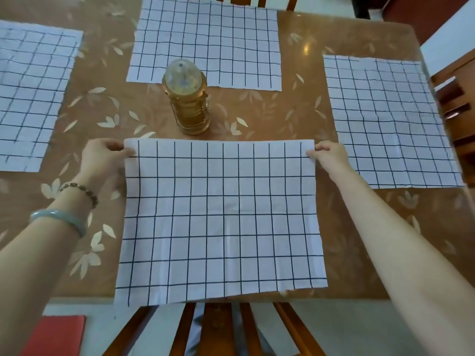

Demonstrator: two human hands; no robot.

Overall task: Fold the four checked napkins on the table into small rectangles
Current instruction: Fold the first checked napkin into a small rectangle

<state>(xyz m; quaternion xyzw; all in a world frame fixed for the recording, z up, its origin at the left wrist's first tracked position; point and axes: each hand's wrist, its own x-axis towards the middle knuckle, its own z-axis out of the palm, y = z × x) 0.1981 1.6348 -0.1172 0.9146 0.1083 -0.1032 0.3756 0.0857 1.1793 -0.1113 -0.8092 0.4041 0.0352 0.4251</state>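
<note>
Head view, left hand (102,156), right hand (327,154) pinching near napkin (221,219) far corners

Both arms reach forward, roughly parallel. Left hand (102,155) and right hand (330,155) each pinch a far corner of the napkin (221,214), fingers curled.

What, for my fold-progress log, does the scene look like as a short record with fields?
near napkin: flat, unfolded, far corners held
left hand: pinches its far left corner
right hand: pinches its far right corner
left napkin: flat, unfolded
far napkin: flat, unfolded
right napkin: flat, unfolded
lantern: upright at the middle of the table
folded so far: none
</note>
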